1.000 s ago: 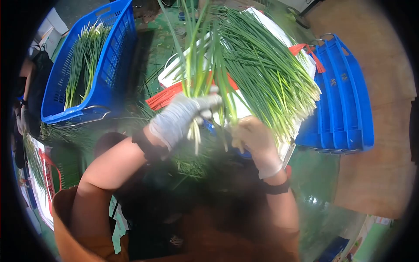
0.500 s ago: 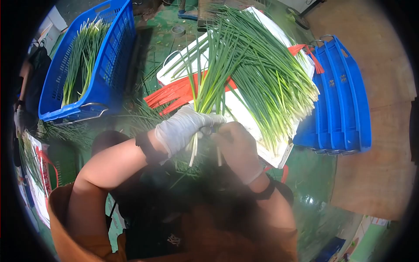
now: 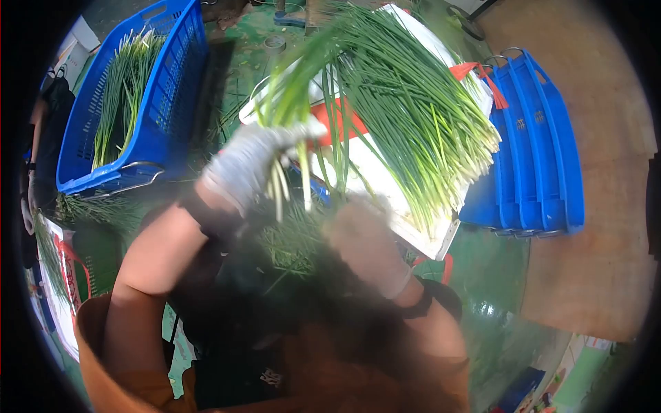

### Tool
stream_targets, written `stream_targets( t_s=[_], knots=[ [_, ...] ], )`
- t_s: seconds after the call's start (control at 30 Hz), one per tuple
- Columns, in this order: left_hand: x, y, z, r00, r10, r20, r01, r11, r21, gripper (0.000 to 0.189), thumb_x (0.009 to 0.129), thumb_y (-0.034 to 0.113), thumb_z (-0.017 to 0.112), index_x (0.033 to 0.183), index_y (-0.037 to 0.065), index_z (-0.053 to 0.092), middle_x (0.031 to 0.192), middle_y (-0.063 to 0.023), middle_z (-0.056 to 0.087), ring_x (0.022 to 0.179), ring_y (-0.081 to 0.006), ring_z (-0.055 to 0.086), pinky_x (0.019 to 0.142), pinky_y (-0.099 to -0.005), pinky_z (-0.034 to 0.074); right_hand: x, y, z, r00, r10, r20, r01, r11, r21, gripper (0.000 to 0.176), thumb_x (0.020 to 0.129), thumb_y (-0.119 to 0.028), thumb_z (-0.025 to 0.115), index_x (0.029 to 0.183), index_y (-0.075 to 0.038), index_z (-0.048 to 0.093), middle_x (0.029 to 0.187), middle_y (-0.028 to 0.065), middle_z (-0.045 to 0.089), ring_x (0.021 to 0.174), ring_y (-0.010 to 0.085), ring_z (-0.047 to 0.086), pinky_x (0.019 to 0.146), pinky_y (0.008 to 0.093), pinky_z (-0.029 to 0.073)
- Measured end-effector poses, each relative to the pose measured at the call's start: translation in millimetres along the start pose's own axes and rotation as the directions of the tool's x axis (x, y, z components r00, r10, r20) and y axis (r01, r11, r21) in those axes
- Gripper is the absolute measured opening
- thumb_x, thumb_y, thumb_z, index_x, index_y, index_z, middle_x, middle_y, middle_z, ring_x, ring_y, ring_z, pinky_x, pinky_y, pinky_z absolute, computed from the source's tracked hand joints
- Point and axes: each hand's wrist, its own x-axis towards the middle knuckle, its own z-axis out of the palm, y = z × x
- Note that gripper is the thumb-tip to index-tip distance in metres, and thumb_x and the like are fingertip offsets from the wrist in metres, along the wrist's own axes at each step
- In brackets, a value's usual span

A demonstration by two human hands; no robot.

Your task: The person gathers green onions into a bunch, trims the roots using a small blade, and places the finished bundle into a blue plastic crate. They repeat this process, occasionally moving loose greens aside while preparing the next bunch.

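Observation:
My left hand (image 3: 258,162), in a whitish glove, is closed around a small bunch of spring onions (image 3: 292,100), with the white root ends hanging below the fist and the green tops blurred. Lower and to the right, my right hand (image 3: 365,241) is smeared by motion, so I cannot tell what its fingers hold. A few thin green leaves (image 3: 337,151) run down toward its fingertips. Just beyond the hands, a large pile of spring onions (image 3: 427,117) lies on a white foam box (image 3: 406,230), white ends toward the right.
A blue crate (image 3: 180,89) holding more spring onions stands at the left. Nested blue crates (image 3: 544,158) stand at the right beside a brown board (image 3: 606,206). Red tape (image 3: 348,124) lies across the foam box. Loose green trimmings (image 3: 292,248) lie below my hands. Another person's arm (image 3: 39,127) shows at far left.
My left hand has moved left with its bunch, away from my right hand. My right hand has moved slightly down and blurred. The hands were together before.

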Motion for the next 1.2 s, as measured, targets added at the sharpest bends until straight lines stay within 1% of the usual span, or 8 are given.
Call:
stream_targets(
  t_s=[0.13, 0.27, 0.53, 0.67, 0.77, 0.87, 1.07, 1.2],
  knots=[
    [16, 25, -36, 0.936, 0.298, -0.189, -0.344, 0.891, -0.297, 0.026, 0.086, 0.011, 0.065, 0.107, 0.000, 0.055, 0.090, -0.0075, 0.064, 0.072, -0.0130, 0.064, 0.057, -0.0244, 0.057, -7, -8, -11, 0.563, 0.065, 0.824, 0.019, 0.996, -0.091, 0.027, 0.086, -0.033, 0.059, 0.081, -0.006, 0.058, 0.075, 0.0138, 0.062, 0.076, 0.0349, 0.062, 0.069, 0.0404, 0.048],
    [12, 32, -31, 0.977, 0.147, -0.155, -0.206, 0.835, -0.510, 0.021, 0.093, 0.011, 0.057, 0.110, 0.001, 0.053, 0.082, -0.0052, 0.066, 0.051, -0.0047, 0.058, 0.047, -0.0139, 0.052, 13, 30, 0, 0.991, -0.005, -0.137, -0.053, 0.907, -0.418, 0.036, 0.080, -0.042, 0.064, 0.075, -0.006, 0.063, 0.072, 0.0163, 0.061, 0.073, 0.0338, 0.062, 0.069, 0.0434, 0.048],
    [-3, -31, 12, 0.992, -0.114, 0.060, 0.124, 0.975, -0.184, 0.021, 0.091, 0.014, 0.062, 0.106, 0.000, 0.059, 0.093, -0.0094, 0.067, 0.061, -0.0027, 0.055, 0.050, -0.0125, 0.044, 32, 21, 2, 0.939, 0.270, -0.211, -0.342, 0.789, -0.511, 0.028, 0.075, -0.029, 0.066, 0.068, -0.002, 0.060, 0.074, 0.0153, 0.060, 0.070, 0.0337, 0.059, 0.066, 0.0429, 0.047],
    [-13, -34, 25, 0.975, -0.167, 0.146, 0.198, 0.952, -0.233, 0.022, 0.088, 0.008, 0.063, 0.108, 0.001, 0.060, 0.087, -0.0037, 0.065, 0.057, -0.0023, 0.052, 0.049, -0.0144, 0.043, 17, 11, 7, 0.969, -0.182, -0.168, 0.064, 0.840, -0.539, 0.017, 0.073, -0.013, 0.070, 0.076, -0.004, 0.056, 0.073, 0.0118, 0.057, 0.069, 0.0316, 0.058, 0.064, 0.0407, 0.047],
    [-7, -38, 18, 0.972, -0.144, 0.185, 0.181, 0.963, -0.201, 0.022, 0.087, 0.006, 0.063, 0.107, 0.001, 0.060, 0.084, -0.0021, 0.064, 0.056, -0.0028, 0.050, 0.048, -0.0159, 0.041, 18, 10, 6, 0.933, 0.339, -0.118, -0.307, 0.924, 0.229, 0.021, 0.082, -0.019, 0.071, 0.082, -0.002, 0.058, 0.070, 0.0069, 0.058, 0.059, 0.0141, 0.054, 0.056, 0.0278, 0.043],
    [-13, -36, 22, 0.970, -0.130, 0.204, 0.159, 0.979, -0.131, 0.022, 0.086, 0.004, 0.063, 0.109, 0.001, 0.061, 0.083, -0.0009, 0.063, 0.055, -0.0031, 0.049, 0.047, -0.0167, 0.040, 22, 9, -5, 0.893, 0.451, 0.015, -0.413, 0.803, 0.430, 0.021, 0.086, -0.018, 0.068, 0.085, 0.001, 0.059, 0.070, 0.0043, 0.057, 0.059, 0.0093, 0.050, 0.055, 0.0249, 0.042],
    [-12, -14, 21, 0.999, 0.018, 0.044, -0.010, 0.987, -0.162, 0.026, 0.084, 0.004, 0.066, 0.109, -0.001, 0.059, 0.089, -0.0036, 0.065, 0.053, -0.0013, 0.048, 0.043, -0.0132, 0.035, 10, 15, -9, 0.909, 0.403, 0.109, -0.416, 0.855, 0.309, 0.021, 0.083, -0.018, 0.064, 0.074, 0.001, 0.057, 0.065, 0.0042, 0.054, 0.061, 0.0132, 0.053, 0.059, 0.0307, 0.043],
    [16, 19, -28, 0.991, 0.129, -0.027, -0.132, 0.973, -0.191, 0.030, 0.088, 0.005, 0.058, 0.116, -0.005, 0.056, 0.105, -0.0128, 0.065, 0.081, -0.0190, 0.066, 0.071, -0.0294, 0.057, 0, 28, -53, 0.884, 0.011, 0.467, 0.093, 0.976, -0.199, 0.025, 0.077, -0.030, 0.068, 0.077, -0.005, 0.064, 0.075, 0.0114, 0.062, 0.069, 0.0283, 0.059, 0.066, 0.0373, 0.046]
  ],
)
